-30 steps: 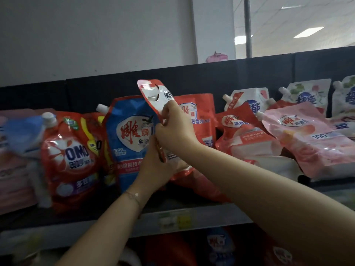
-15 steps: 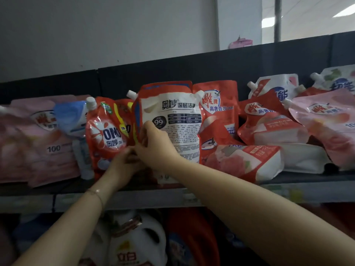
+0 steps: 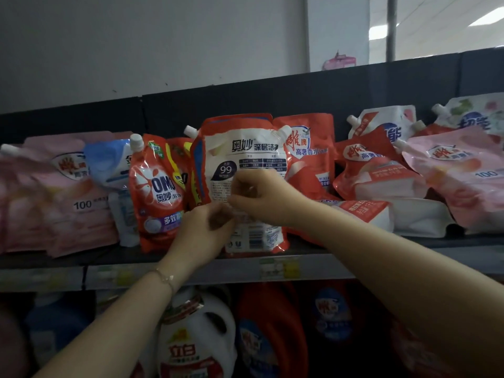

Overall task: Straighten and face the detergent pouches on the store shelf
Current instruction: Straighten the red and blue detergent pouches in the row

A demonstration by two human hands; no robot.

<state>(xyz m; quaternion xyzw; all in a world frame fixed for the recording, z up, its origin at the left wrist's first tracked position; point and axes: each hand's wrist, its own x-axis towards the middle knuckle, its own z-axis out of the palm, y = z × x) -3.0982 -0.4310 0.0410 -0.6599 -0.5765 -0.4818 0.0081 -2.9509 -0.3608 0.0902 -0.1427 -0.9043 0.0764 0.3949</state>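
Note:
A red and white detergent pouch (image 3: 245,148) stands upright mid-shelf with its printed back side toward me. My left hand (image 3: 207,230) is at its lower left and my right hand (image 3: 261,197) lies across its middle. Both have loosely curled fingers in front of the pouch face, and I see no grip on it. A red OMO pouch (image 3: 158,186) stands just to its left, front out. Behind and to the right stands another red pouch (image 3: 308,154). The hands are blurred and hide the pouch's lower middle.
Pink pouches (image 3: 62,192) lean at the left, and a blue and white one (image 3: 117,170) stands beside them. To the right, a red and white pouch (image 3: 365,211) lies flat under tilted red, white and pink pouches (image 3: 458,173). Below the shelf edge (image 3: 300,268) stand detergent bottles (image 3: 196,336).
The pouch, held up edge-on a second ago, was turned flat and set on the shelf. Both hands moved from its lower left edge to its middle and eased their hold.

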